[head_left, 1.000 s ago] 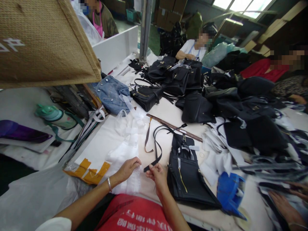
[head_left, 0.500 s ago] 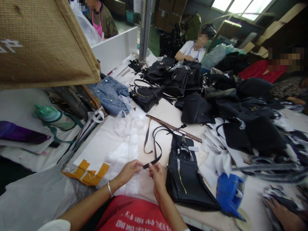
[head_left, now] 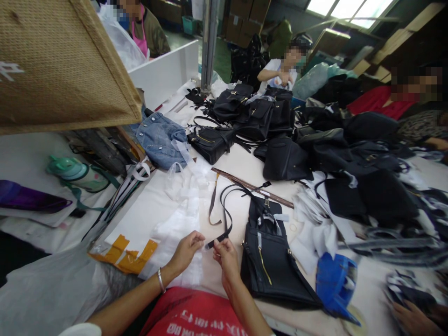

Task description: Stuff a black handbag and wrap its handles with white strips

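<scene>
A narrow black strap (head_left: 229, 218) curves up from its free end to the top of a black leather backpack (head_left: 269, 261) with a gold zip, lying on the table to my right. My right hand (head_left: 227, 257) pinches the strap close to that end. Just left of the strap tip, my left hand (head_left: 189, 249) has its thumb and fingers pressed together. A small clear bit shows between its fingertips and the strap end; whether the fingers grip it is too fine to tell.
A blue tape dispenser (head_left: 336, 280) stands right of the backpack. Brown strips (head_left: 252, 187) lie beyond the strap. Black bags (head_left: 285, 158) are heaped at the back. White plastic sheeting (head_left: 175, 233) lies at left. A co-worker's hand (head_left: 413, 317) is at lower right.
My left hand has moved slightly left, away from the strap end. My right hand keeps its pinch on the strap. At the back, a co-worker has raised an arm.
</scene>
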`<control>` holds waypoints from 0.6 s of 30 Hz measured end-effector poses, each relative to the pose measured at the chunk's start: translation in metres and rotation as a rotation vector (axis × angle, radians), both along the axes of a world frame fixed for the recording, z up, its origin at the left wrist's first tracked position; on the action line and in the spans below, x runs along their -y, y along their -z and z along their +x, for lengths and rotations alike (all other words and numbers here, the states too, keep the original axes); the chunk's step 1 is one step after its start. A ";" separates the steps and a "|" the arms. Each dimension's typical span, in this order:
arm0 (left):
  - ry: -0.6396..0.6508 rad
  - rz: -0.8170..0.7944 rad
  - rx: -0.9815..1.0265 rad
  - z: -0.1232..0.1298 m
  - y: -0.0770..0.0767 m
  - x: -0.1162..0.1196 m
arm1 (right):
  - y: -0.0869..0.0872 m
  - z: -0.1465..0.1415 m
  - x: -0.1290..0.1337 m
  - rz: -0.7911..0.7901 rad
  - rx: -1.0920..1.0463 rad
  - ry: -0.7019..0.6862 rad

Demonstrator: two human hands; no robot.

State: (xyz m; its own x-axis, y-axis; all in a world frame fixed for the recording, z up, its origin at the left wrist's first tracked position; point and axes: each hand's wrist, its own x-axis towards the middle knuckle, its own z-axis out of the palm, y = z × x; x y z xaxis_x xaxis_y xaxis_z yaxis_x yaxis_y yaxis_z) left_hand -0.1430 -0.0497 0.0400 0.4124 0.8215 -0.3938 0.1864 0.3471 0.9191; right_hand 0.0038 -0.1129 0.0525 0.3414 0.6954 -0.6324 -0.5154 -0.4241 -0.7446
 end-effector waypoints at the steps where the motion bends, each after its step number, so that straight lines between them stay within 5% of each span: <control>1: -0.002 0.006 0.007 0.001 -0.001 0.002 | -0.001 0.000 -0.001 -0.008 -0.027 0.022; 13: 0.019 -0.087 0.011 0.011 0.000 -0.002 | 0.005 0.001 -0.001 0.028 0.011 -0.063; 18: 0.035 -0.079 0.004 0.014 0.002 -0.003 | 0.009 0.006 0.000 0.023 0.045 -0.211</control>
State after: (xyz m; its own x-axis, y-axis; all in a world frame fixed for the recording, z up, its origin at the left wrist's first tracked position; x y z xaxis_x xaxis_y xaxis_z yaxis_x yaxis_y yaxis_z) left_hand -0.1290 -0.0471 0.0385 0.4421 0.7727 -0.4554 0.1964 0.4120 0.8898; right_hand 0.0101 -0.1125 0.0433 0.2142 0.7683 -0.6032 -0.3828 -0.5021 -0.7755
